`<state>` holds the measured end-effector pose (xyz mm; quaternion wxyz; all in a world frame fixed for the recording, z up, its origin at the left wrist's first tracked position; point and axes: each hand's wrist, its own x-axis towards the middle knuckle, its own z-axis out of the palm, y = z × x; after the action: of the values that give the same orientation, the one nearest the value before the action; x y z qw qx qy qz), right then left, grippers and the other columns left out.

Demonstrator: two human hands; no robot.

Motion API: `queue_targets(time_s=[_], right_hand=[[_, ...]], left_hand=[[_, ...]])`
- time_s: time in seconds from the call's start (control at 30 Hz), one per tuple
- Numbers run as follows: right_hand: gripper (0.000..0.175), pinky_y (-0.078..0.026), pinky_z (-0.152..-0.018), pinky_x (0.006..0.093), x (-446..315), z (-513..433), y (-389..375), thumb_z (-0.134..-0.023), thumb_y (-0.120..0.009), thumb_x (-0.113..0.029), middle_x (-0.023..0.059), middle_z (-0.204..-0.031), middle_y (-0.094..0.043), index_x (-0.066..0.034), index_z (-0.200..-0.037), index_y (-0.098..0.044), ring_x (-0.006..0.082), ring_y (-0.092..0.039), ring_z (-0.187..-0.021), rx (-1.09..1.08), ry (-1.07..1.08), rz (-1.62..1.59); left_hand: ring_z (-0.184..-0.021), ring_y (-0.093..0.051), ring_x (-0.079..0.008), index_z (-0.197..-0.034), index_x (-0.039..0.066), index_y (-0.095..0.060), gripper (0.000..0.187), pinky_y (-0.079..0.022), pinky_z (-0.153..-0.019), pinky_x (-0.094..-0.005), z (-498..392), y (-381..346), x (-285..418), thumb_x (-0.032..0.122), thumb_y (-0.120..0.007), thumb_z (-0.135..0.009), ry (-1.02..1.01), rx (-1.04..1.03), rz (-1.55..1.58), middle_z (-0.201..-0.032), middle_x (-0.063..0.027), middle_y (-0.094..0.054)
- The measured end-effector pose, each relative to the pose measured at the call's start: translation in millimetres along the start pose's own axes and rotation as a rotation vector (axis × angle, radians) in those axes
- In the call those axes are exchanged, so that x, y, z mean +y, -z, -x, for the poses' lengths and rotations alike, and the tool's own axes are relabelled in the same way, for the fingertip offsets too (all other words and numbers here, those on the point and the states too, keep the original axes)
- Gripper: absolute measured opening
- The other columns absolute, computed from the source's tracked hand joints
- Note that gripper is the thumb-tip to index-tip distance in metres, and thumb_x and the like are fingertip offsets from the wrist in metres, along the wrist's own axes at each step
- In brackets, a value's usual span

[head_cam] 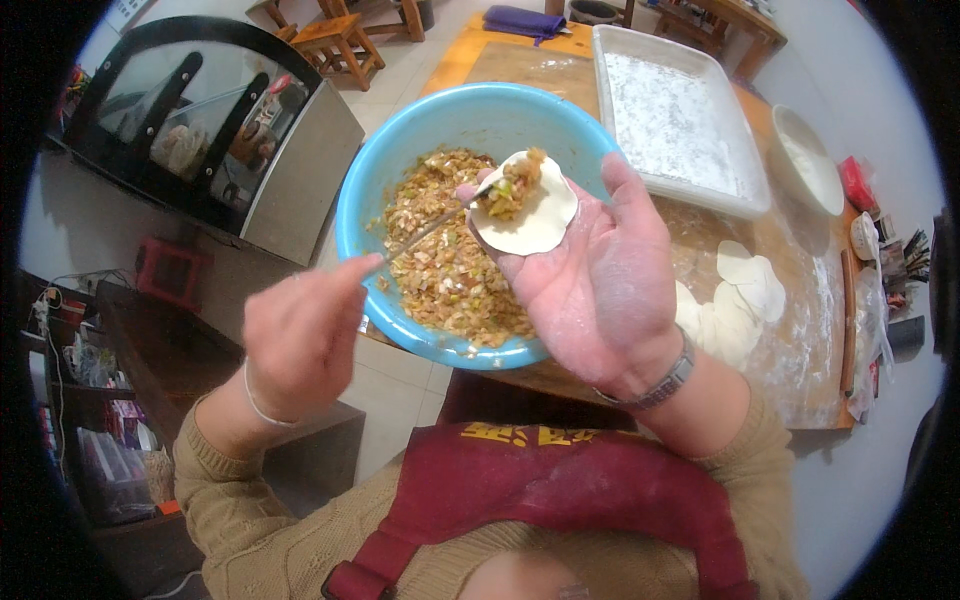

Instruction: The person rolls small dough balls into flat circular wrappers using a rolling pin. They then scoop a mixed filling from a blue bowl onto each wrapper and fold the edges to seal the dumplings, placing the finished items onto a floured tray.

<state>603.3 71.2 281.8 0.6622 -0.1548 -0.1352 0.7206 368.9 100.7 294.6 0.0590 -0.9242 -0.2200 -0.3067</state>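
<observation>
My left hand [307, 337] grips the handle of a thin metal utensil [427, 231] whose far end presses into a clump of chopped filling [510, 191]. That clump lies on a round dough wrapper [529, 229], which rests on the fingers of my upturned right hand [592, 277]. Both hands are over the near part of a large blue plastic basin [360, 187]. Inside the basin is a mass of chopped filling mixture [450, 277]. To the right of my right wrist, several dough wrappers [750, 289] lie overlapping on the floured wooden table [802, 337], partly hidden by my forearm.
Beyond the wrappers stands a white plastic tray [675, 112] dusted with flour. A bowl [806, 161] holding white powder is to its right. A wooden rolling pin [848, 322] lies at the table's right edge. A purple cloth item [525, 22] is at the far edge. A glass-fronted cabinet [202, 127] stands left.
</observation>
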Motion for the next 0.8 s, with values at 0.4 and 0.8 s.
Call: queue_targets(time_s=[0.4, 0.8], right_hand=[[0.070, -0.023, -0.123, 0.0469, -10, -9, 10, -0.106, -0.023, -0.046, 0.0248, -0.152, -0.039, 0.0091, -0.148, -0.029, 0.0359, -0.037, -0.142, -0.013, -0.025, -0.080], [0.074, -0.024, -0.122, 0.0459, -5, -9, 8, -0.105, -0.021, -0.050, 0.0261, -0.149, -0.042, 0.0091, -0.149, -0.030, 0.0356, -0.039, -0.141, 0.021, -0.078, 0.058]], left_hand=[[-0.051, -0.038, -0.0127, -0.116, -0.016, -0.064, 0.050, -0.025, -0.045, -0.0301, 7, 19, -1, -0.005, -0.066, -0.067, -0.270, -0.010, -0.333, -0.062, -0.0003, -0.037], [-0.052, -0.041, -0.0168, -0.113, -0.011, -0.067, 0.049, -0.027, -0.047, -0.0326, 0, 31, 8, -0.002, -0.068, -0.065, -0.169, -0.077, -0.200, -0.063, -0.0030, -0.040]])
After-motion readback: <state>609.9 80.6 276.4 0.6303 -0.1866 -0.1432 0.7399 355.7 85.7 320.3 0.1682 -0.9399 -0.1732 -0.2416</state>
